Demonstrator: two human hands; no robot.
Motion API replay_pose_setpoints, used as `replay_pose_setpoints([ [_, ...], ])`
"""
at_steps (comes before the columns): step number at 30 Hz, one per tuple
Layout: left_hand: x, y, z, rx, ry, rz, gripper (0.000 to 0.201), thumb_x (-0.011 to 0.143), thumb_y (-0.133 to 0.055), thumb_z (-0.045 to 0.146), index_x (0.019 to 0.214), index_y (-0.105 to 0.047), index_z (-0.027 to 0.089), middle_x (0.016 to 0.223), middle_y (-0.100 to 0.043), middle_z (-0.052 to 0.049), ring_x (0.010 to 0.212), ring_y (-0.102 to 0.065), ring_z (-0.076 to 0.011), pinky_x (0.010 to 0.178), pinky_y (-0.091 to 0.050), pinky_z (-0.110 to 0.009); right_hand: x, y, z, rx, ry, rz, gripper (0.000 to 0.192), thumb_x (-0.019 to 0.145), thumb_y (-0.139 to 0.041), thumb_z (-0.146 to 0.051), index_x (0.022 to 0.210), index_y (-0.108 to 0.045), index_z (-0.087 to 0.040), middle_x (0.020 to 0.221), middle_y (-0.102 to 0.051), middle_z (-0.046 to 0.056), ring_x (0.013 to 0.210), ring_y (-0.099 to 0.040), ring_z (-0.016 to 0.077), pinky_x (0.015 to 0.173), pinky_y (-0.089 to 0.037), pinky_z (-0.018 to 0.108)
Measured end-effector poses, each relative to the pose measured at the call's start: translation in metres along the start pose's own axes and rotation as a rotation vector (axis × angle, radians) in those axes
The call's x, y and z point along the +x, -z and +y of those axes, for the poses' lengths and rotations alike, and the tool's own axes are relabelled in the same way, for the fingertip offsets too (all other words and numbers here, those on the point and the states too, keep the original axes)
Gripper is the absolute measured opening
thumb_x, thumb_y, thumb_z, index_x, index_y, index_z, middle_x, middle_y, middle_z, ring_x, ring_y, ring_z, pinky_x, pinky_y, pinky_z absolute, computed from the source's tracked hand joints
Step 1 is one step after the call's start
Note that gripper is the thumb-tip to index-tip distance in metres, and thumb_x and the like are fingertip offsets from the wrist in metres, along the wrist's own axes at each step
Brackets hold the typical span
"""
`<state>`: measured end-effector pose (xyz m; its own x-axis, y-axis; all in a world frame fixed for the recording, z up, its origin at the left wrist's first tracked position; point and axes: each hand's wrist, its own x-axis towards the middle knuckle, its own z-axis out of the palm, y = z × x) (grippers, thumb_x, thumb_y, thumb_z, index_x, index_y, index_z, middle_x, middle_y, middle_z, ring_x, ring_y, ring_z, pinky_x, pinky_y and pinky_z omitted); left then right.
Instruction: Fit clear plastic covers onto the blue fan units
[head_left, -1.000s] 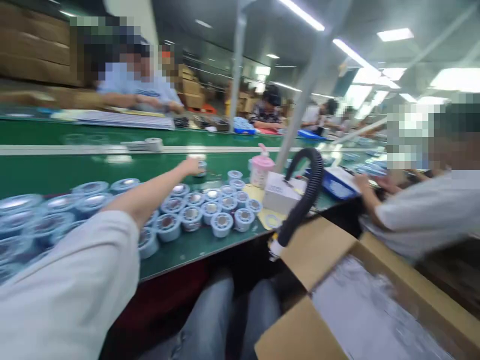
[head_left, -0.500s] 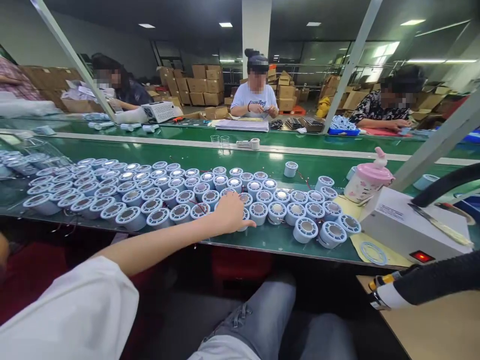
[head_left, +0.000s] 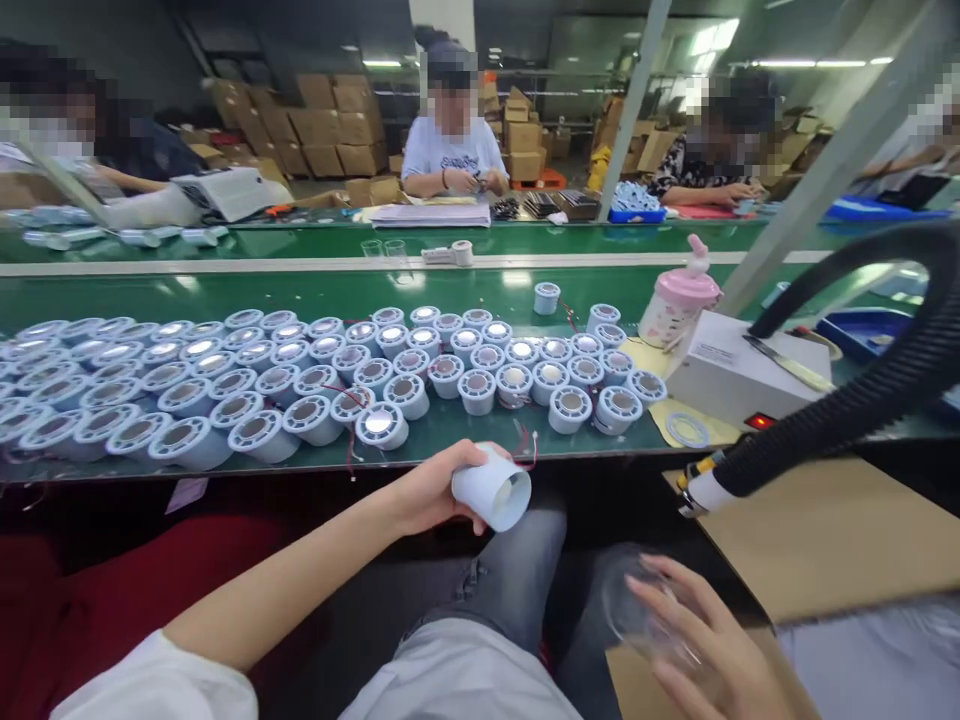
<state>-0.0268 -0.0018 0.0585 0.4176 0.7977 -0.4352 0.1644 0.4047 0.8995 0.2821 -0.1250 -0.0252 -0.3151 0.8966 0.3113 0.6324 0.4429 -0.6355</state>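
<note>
Two hands below bench edge: left hand [head_left: 431,490] grips white cylindrical housing [head_left: 491,489] above lap; right hand [head_left: 705,645] cradles clear round cover [head_left: 637,610]. Matching housings [head_left: 315,375] crowd green bench [head_left: 480,290].

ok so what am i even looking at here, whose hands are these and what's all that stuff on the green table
The picture comes from a camera worn on a person's head, looking down at their own two bare hands; no machine is involved. The left hand holds a small white round housing over the lap. The right hand holds a clear round cover. On the green table stand many more white round parts, a white box and a pink bottle. A black hose curves in from the right. Other people work across the table.
</note>
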Motion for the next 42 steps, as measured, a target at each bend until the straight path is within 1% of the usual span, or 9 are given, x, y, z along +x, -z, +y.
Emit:
replay_pose_setpoints([
  [4, 0.024, -0.036, -0.022, -0.088, 0.269, -0.295, 0.053, 0.077, -0.047, 0.064, 0.095, -0.056, 0.015, 0.066, -0.054, -0.002, 0.047, -0.050, -0.0118, 0.036, -0.033, -0.018, 0.043, -0.011, -0.036, -0.254, 0.186, 0.060, 0.047, 0.085, -0.056, -0.018, 0.132, -0.055, -0.025, 0.122, -0.052, 0.016, 0.105, -0.061, 0.0302, 0.079, -0.058, 0.041],
  [9, 0.028, -0.059, -0.011, 0.307, 0.058, -0.473, 0.034, 0.081, -0.059, 0.044, 0.101, -0.066, 0.018, 0.084, -0.061, -0.002, 0.065, -0.055, -0.0120, 0.051, -0.043, -0.019, 0.059, -0.009, -0.047, -0.441, -0.016, 0.055, 0.038, 0.077, -0.060, -0.005, 0.111, -0.068, -0.021, 0.118, -0.056, 0.018, 0.102, -0.059, 0.0352, 0.070, -0.058, 0.046],
  [14, 0.025, -0.066, -0.009, 0.576, -0.404, -0.351, 0.023, 0.081, -0.066, 0.033, 0.100, -0.067, 0.020, 0.100, -0.062, -0.004, 0.093, -0.059, -0.0177, 0.086, -0.045, -0.029, 0.048, 0.004, -0.044, 0.044, -0.272, -0.166, 0.013, 0.072, -0.070, -0.010, 0.076, -0.064, -0.020, 0.121, -0.056, 0.009, 0.105, -0.060, 0.0278, 0.083, -0.054, 0.041],
  [18, 0.030, -0.070, -0.025, 0.513, -0.480, -0.268, 0.060, 0.059, -0.085, 0.040, 0.113, -0.064, 0.022, 0.103, -0.058, -0.005, 0.094, -0.059, -0.0198, 0.084, -0.048, -0.031, 0.046, 0.011, -0.046, 0.435, -0.456, -0.084, 0.024, 0.088, -0.056, -0.032, 0.070, -0.065, -0.020, 0.110, -0.060, 0.009, 0.102, -0.061, 0.0247, 0.075, -0.054, 0.033],
  [22, 0.033, -0.072, -0.038, 0.564, -0.563, -0.295, 0.064, 0.056, -0.087, 0.040, 0.114, -0.067, 0.025, 0.109, -0.057, -0.007, 0.103, -0.057, -0.0234, 0.093, -0.046, -0.037, 0.046, 0.012, -0.040, 0.598, -0.567, 0.027, 0.033, 0.082, -0.062, -0.032, 0.053, -0.064, -0.019, 0.105, -0.068, 0.010, 0.104, -0.061, 0.0282, 0.076, -0.053, 0.034],
  [26, 0.031, -0.074, -0.041, 0.391, -0.406, -0.426, 0.070, 0.062, -0.084, 0.032, 0.126, -0.057, 0.023, 0.119, -0.062, -0.009, 0.110, -0.059, -0.0247, 0.094, -0.049, -0.037, 0.043, 0.013, -0.031, 0.781, -0.686, 0.092, 0.035, 0.079, -0.068, -0.043, 0.053, -0.068, -0.019, 0.101, -0.072, 0.011, 0.096, -0.065, 0.0283, 0.071, -0.057, 0.036],
  [31, 0.028, -0.075, -0.042, 0.087, -0.205, -0.464, 0.071, 0.068, -0.080, 0.024, 0.132, -0.049, 0.021, 0.127, -0.059, -0.012, 0.108, -0.063, -0.0247, 0.092, -0.053, -0.040, 0.035, 0.014, -0.029, 0.782, -0.509, 0.056, 0.017, 0.075, -0.077, -0.037, 0.084, -0.076, -0.023, 0.124, -0.065, 0.009, 0.118, -0.058, 0.0311, 0.088, -0.056, 0.041],
  [34, 0.027, -0.076, -0.042, 0.029, -0.154, -0.453, 0.073, 0.067, -0.081, 0.024, 0.132, -0.049, 0.022, 0.129, -0.058, -0.013, 0.109, -0.063, -0.0272, 0.091, -0.053, -0.044, 0.028, 0.012, -0.032, 0.603, -0.383, 0.031, 0.036, 0.073, -0.080, -0.027, 0.107, -0.071, -0.027, 0.133, -0.059, 0.009, 0.124, -0.053, 0.0308, 0.093, -0.054, 0.041],
  [42, 0.025, -0.079, -0.036, 0.043, -0.161, -0.460, 0.078, 0.060, -0.085, 0.023, 0.131, -0.052, 0.022, 0.123, -0.062, -0.012, 0.106, -0.063, -0.0273, 0.087, -0.054, -0.041, 0.017, 0.008, -0.029, 0.471, -0.237, 0.095, 0.039, 0.077, -0.076, -0.024, 0.113, -0.063, -0.027, 0.133, -0.059, 0.010, 0.127, -0.051, 0.0307, 0.097, -0.052, 0.043],
])
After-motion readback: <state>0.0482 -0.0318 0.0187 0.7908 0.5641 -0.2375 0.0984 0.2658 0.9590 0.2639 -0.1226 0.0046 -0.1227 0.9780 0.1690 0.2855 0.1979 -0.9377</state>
